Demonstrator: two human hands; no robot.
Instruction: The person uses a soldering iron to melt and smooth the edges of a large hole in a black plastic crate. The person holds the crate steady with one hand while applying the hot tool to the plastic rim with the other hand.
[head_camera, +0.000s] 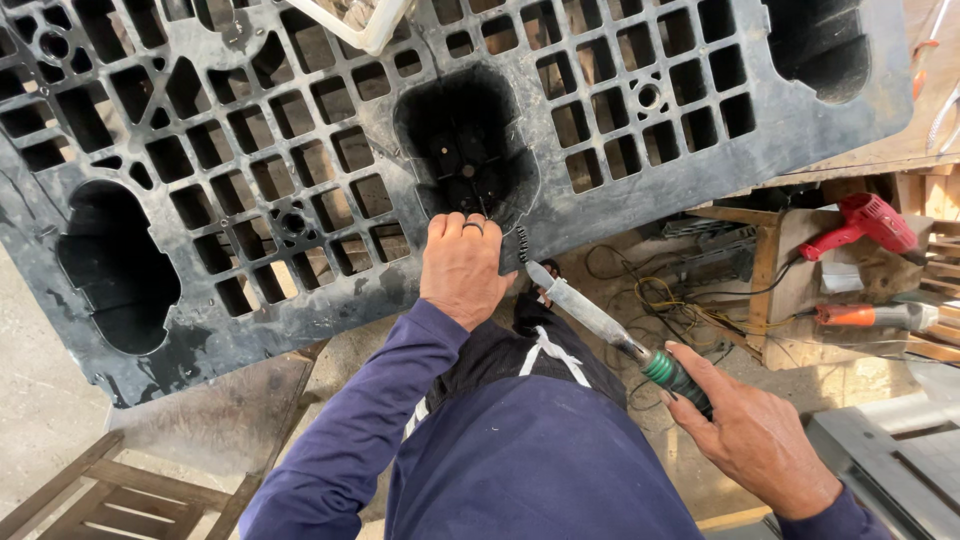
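1. Above all, we begin with the grip. Our left hand is closed over the near edge of the black plastic pallet, fingers hooked into the deep pocket just beyond the knuckles. We judge that this hold steadies the edge and should stay firm while the tool works.

2. Our right hand is wrapped around the green-and-black handle of a long flat-bladed tool. The blade runs up and away from that hand toward the left, and its tip sits just beside the left thumb, at or very near a ribbed, broken-looking spot on the pallet rim. We cannot tell whether the tip actually touches the plastic.

3. We would keep the blade angled away from the left fingers, since tip and thumb lie close together; a slip along the rim is the likeliest fault.

4. We would work the tip in short, controlled strokes, pressing from the wrist and not from the whole arm, so that the edge is treated evenly.

5. Beyond the right hand, on a wooden shelf, lie a red heat-gun-shaped power tool and an orange-handled tool, with loose wires between shelf and blade. We would keep the blade out of those wires.

6. Below the left forearm stands a wooden stool, well apart from the work.
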